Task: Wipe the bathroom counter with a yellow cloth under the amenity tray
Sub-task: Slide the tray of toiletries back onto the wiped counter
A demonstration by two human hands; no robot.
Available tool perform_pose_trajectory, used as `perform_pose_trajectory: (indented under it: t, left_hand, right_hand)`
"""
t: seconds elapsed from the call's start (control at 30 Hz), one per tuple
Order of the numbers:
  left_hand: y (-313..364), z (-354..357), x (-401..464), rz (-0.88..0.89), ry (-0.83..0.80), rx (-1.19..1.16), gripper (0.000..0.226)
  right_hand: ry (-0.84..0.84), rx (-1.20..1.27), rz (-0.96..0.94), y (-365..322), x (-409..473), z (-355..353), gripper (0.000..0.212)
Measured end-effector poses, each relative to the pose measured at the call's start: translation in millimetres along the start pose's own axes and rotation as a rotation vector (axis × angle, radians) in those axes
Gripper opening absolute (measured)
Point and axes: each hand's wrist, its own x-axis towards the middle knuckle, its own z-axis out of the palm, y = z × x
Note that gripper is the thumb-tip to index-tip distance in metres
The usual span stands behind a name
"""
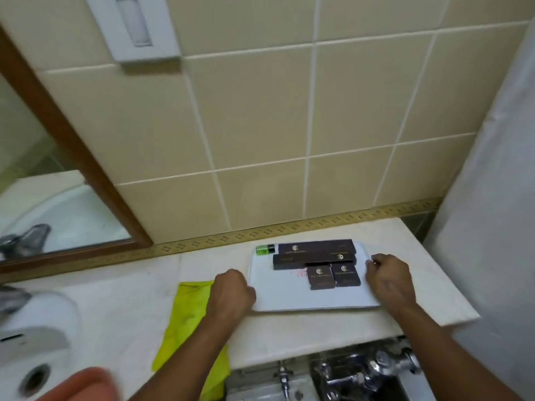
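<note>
A white amenity tray lies on the pale marble counter near the tiled wall. It carries several dark brown boxes and a small green bottle. My left hand grips the tray's left edge and my right hand grips its right edge. A yellow cloth lies flat on the counter just left of the tray, partly under my left forearm, its lower end hanging over the counter's front edge.
A white sink basin with a drain sits at the lower left. A wood-framed mirror hangs on the left. Chrome plumbing shows below the counter edge. A white curtain hangs at right.
</note>
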Motion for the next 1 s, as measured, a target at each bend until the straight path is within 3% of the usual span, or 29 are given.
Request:
perform_pose_trajectory:
  t: [0.17,0.4,0.5,0.6,0.67,0.77,0.87,1.0]
  left_hand:
    - [-31.4,-10.0,8.5,-0.098,0.068,-0.051,0.017]
    - [-36.8,4.5,27.8,-0.146,0.046,-0.046,0.014]
    - [-43.4,3.5,28.8,-0.106,0.028,-0.025,0.017]
    - [-59.2,-24.2,36.5,0.024,0.154,-0.008,0.028]
    - [-81.4,-40.7,36.8,0.046,0.022,0.030,0.051]
    - [-108.0,-52.1,38.1,0.049,-0.227,0.121,0.070]
    - [-123.5,-54.9,40.8,0.030,-0.276,0.052,0.057]
    - [-130.4,-59.5,33.0,0.121,-0.345,-0.030,0.025]
  right_hand:
    - [-0.074,-0.030,-0.048,-42.5,13.9,41.0,0.024]
    - [-0.096,-0.098,-0.084,-43.3,36.4,64.1,0.026]
    - [-0.136,-0.079,-0.088,-47.1,33.3,64.3,0.026]
    - [-0.022,0.004,-0.112,-68.5,-4.7,57.0,0.034]
    - [-0.097,0.056,-0.113,-82.9,-67.7,70.3,0.033]
    - [-0.526,0.071,-0.040,-115.9,-172.5,109.6,0.045]
    - [-0.619,0.082,-0.054,-156.8,-223.3,142.5,0.061]
    - [-0.630,0.092,-0.034,-183.6,-232.3,154.9,0.053]
